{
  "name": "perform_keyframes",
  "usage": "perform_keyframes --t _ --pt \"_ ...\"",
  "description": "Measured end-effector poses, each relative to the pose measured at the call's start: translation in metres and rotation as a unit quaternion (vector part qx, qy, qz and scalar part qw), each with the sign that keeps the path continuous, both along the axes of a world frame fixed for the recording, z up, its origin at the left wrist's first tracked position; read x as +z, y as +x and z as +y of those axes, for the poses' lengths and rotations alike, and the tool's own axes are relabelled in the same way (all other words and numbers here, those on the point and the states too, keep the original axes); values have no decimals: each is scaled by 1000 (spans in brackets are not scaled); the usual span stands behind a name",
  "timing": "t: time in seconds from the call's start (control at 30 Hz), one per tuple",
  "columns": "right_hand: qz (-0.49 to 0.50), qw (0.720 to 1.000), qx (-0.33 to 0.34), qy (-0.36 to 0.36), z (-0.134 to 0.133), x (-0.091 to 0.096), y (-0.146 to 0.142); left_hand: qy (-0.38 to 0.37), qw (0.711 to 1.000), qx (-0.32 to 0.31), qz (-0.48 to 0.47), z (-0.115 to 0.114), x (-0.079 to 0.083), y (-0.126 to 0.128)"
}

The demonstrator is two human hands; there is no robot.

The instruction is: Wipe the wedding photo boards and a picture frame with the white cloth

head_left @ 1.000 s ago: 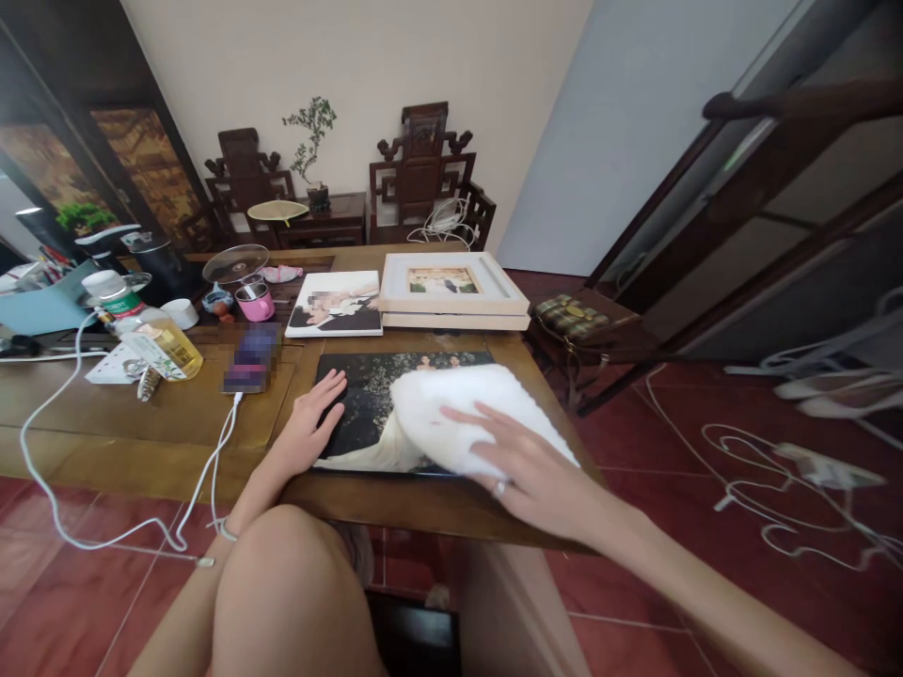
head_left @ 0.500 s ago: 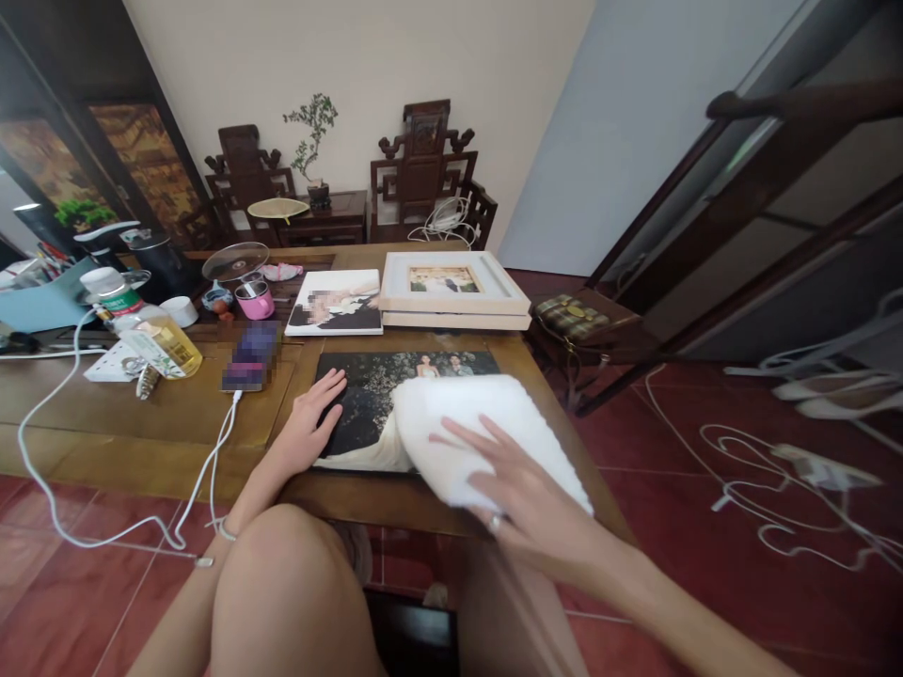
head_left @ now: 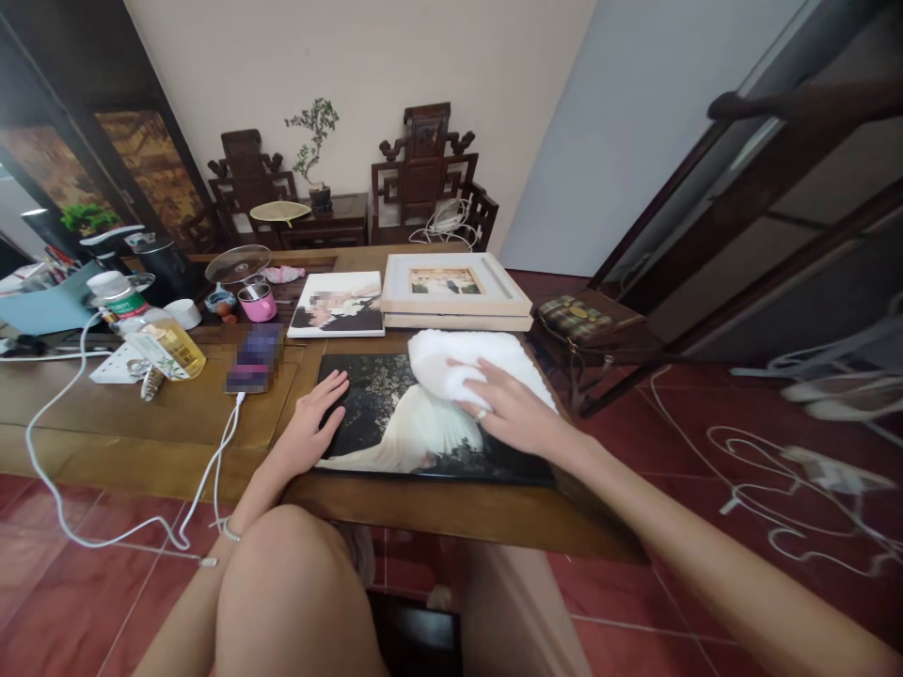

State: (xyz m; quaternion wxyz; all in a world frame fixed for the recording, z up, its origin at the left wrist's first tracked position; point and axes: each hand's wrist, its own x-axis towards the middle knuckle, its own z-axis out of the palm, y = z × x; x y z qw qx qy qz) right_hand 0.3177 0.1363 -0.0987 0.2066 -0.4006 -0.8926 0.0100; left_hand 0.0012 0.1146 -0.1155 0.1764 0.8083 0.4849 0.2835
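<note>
A dark photo panel [head_left: 395,428] showing a pale, spreading gown lies flat at the table's front edge. My left hand [head_left: 314,425] rests on its left edge, fingers stretched out, holding nothing. Bunched over the panel's upper right part is a white towel [head_left: 451,355], gripped and pressed down by my right hand [head_left: 516,414]. A ring shows on that hand; some of its fingers sink into the cloth and are partly hidden. The towel covers the panel's top right corner.
Behind the panel lie a white-edged photo print [head_left: 337,306] and stacked pale frames [head_left: 455,299]. Leftward on the wooden table [head_left: 232,442] are a phone [head_left: 254,357] with a white cable, a pink cup [head_left: 258,303] and a bottle [head_left: 159,338]. A plaid bag [head_left: 575,320] sits at the right.
My right hand has moved the towel away from me, toward the panel's far edge, uncovering the lower right of the picture. My left hand stays in place.
</note>
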Motion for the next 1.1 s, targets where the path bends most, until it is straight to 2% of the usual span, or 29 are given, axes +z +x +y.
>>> perform_keyframes --t 0.1,0.2,0.33,0.5,0.57,0.63,0.73,0.97,1.1 --pt "8 1000 -17 8 26 -5 -2 -1 1000 -1 2 0 -1 0" --pt "13 999 -28 19 25 -10 -8 0 1000 -1 0 1 -2 -1" --pt "11 1000 -16 24 -16 -11 -15 0 1000 -4 -2 2 -3 -2" --pt "10 997 73 -12 -84 -4 -25 1 1000 -2 -3 2 -2 -1" --pt "6 993 112 -28 -101 -1 -28 0 1000 -1 -6 1 -1 0" --pt "5 990 136 -37 -106 0 -30 1 1000 -1 -7 1 -1 0" --pt "9 990 135 -43 -93 0 -29 3 1000 0 -5 2 -1 1" --pt "23 996 80 -19 -35 -2 -33 3 1000 0 -2 1 -1 0" --pt "29 998 57 -16 -29 -3 -41 0 1000 4 -1 1 -1 0"
